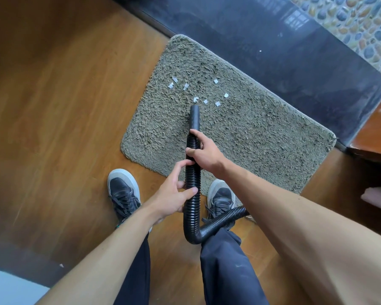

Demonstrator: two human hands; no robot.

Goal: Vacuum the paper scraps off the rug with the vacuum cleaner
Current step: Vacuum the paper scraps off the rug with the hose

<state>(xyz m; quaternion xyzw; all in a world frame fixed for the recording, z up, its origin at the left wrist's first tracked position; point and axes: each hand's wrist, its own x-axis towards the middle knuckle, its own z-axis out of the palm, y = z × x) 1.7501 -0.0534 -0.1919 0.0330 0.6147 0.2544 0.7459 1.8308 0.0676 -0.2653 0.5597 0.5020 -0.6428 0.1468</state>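
Observation:
A shaggy grey-brown rug (240,137) lies on the wooden floor. Several small white paper scraps (186,85) are scattered across its upper middle. A black ribbed vacuum hose (191,179) runs up from between my legs and ends in a smooth black nozzle (195,115), whose tip sits just below one scrap (195,99). My right hand (204,153) grips the hose just behind the nozzle. My left hand (174,194) holds the hose lower down, fingers curled round it. The vacuum's body is out of view.
My two dark sneakers stand at the rug's near edge, the left shoe (123,192) on the wooden floor (64,106), the right shoe (221,197) partly on the rug. A dark glossy stone step (284,40) borders the rug's far side, with pebble paving (350,25) beyond. Wooden furniture (376,133) stands at right.

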